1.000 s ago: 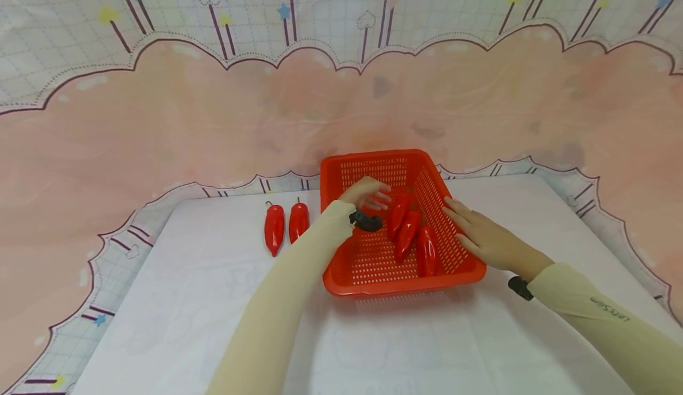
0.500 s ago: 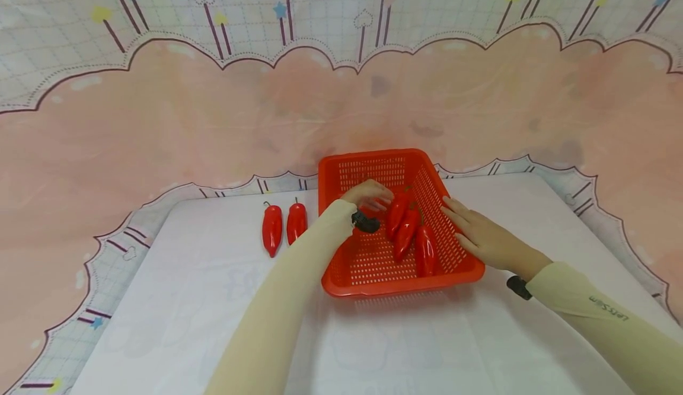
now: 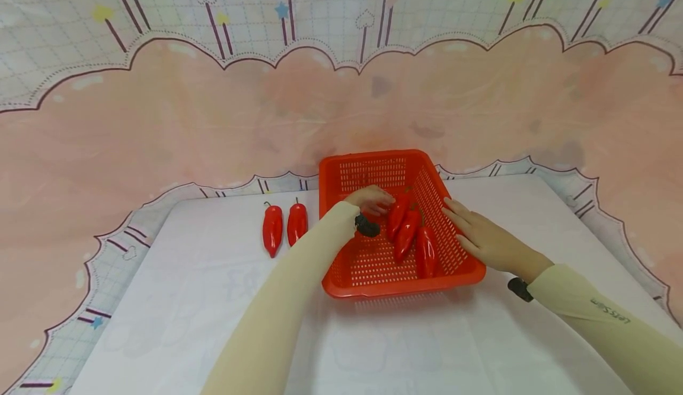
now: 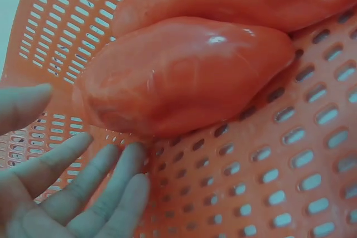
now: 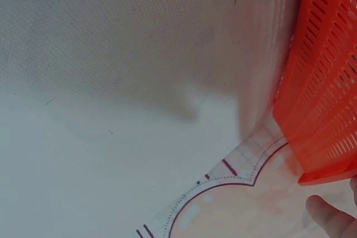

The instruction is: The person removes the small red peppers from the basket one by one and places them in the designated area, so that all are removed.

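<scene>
My left hand (image 3: 370,198) is inside a red perforated plastic basket (image 3: 331,276), its fingers loosely bent beside the leftmost of three red peppers (image 3: 397,217). In the left wrist view, spread fingertips (image 4: 134,188) come right up to the lower edge of that pepper (image 4: 184,79), with nothing gripped. The thumb lies off its stem end. At the basket's right side, my right hand (image 3: 482,238) rests with straight fingers along the rim. Only a fingertip or two of it shows in the right wrist view, near the basket rim (image 5: 329,176).
Two more red peppers, one (image 3: 273,231) at the far left and one (image 3: 297,223) nearer the left sleeve, lie on the white table (image 3: 405,347) left of the basket. A patterned cloth (image 3: 240,122) hangs behind the table.
My left hand has shifted slightly toward me and right inside the basket, nearer the leftmost pepper. The right hand stays at the rim, and the peppers lie as before.
</scene>
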